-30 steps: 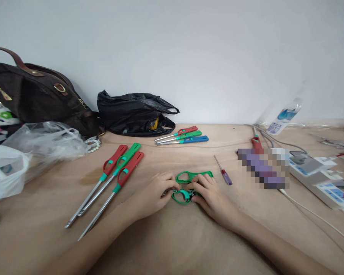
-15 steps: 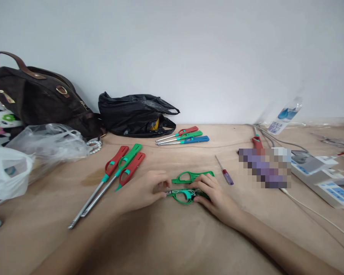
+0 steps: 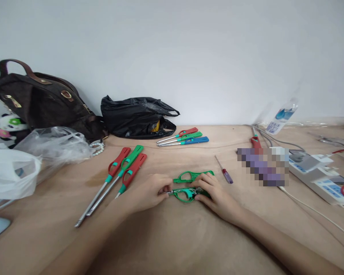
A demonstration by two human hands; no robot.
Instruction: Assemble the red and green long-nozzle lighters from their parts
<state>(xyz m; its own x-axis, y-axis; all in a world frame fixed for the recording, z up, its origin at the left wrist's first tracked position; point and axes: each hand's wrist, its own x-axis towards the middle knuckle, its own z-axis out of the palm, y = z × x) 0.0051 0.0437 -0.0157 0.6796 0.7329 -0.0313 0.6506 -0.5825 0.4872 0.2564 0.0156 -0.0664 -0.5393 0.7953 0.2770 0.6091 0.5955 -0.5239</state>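
An opened green gas lighter point(image 3: 183, 196) lies in front of me, its teal trigger, wires and inner parts exposed. My left hand point(image 3: 157, 190) pinches its metal tube near the front of the handle; most of the tube is hidden behind the fingers. My right hand point(image 3: 210, 193) curls over the rear of the same handle, thumb at the near side and fingers across the top. Just beyond it lies the loose green half shell point(image 3: 185, 176), with my right fingers resting over part of it. A screwdriver point(image 3: 226, 175) with a purple handle lies to the right.
Long lighters in red and green point(image 3: 132, 172) lie at left, and a blue lighter point(image 3: 195, 140) sits with others at the back. A black plastic bag point(image 3: 134, 114), brown bag point(image 3: 54, 103), water bottle point(image 3: 282, 116) and power strip point(image 3: 318, 183) stand around.
My left fingers have closed more tightly around the tube at the front of the green lighter. My right hand stays on the handle. The whole view has shifted slightly.
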